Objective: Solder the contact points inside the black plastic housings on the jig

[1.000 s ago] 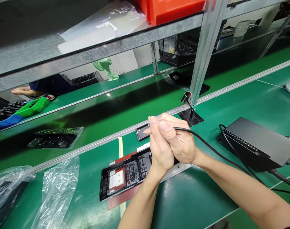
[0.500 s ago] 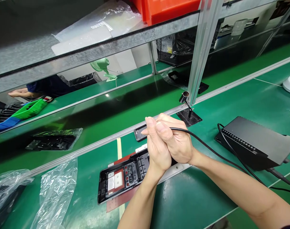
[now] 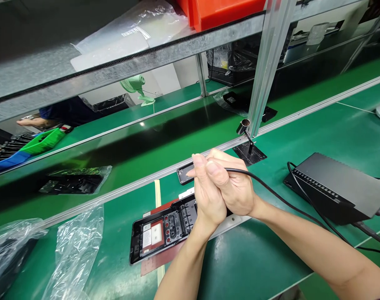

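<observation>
My two hands are pressed together over a black plastic housing (image 3: pixel 155 237). The right hand (image 3: pixel 240 189) is closed around the end of a black cable (image 3: pixel 271 196); whatever the cable leads into is hidden by the fingers. My left hand (image 3: pixel 208 202) is closed against the right one, thumb upright, and what it grips cannot be made out. The housing lies open side up, showing ribs, round holes and a white label, its right part covered by my hands. Under it is a reddish mat (image 3: pixel 150 266). A small black tray (image 3: pixel 184 177) with tiny bright bits sits just beyond the fingers.
To the right stands a black box (image 3: pixel 336 187) with cables. A metal upright (image 3: pixel 268 71) and a black cup-shaped holder (image 3: pixel 244 127) rise behind. Plastic bags (image 3: pixel 75 254) lie left. A bagged black part (image 3: pixel 75 183) rests beyond the rail. Another person's hand (image 3: pixel 35 121) shows far left.
The view has shifted slightly, so everything sits a little further right. My hands keep the same closed pose over the housing.
</observation>
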Demonstrator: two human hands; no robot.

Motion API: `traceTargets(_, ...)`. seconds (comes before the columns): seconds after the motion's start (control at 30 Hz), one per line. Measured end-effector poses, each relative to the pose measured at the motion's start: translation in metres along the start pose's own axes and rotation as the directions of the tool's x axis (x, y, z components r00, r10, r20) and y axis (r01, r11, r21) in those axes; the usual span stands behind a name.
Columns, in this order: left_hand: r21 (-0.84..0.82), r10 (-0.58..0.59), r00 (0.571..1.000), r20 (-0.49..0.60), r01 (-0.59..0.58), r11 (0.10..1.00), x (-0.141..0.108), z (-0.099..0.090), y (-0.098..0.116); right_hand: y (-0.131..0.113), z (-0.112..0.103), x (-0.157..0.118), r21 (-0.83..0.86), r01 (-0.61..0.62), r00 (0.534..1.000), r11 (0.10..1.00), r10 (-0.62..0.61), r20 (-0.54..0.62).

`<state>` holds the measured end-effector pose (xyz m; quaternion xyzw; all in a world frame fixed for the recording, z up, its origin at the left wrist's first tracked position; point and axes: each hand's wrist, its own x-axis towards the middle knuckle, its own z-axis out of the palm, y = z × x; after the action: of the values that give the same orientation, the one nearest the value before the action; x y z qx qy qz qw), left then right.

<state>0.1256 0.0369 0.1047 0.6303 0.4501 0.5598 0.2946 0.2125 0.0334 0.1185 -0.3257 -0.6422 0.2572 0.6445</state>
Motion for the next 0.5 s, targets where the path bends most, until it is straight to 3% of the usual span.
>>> traceTargets(0.5, 0.005, 0.044, 0.999, -0.017, -0.044, 0.999, -0.0017, 0.0011, -0.0052, 0.0024, 0.0002, -0.0014, 0.003, -0.012, 1.0, 1.0, 0.012, -0.004)
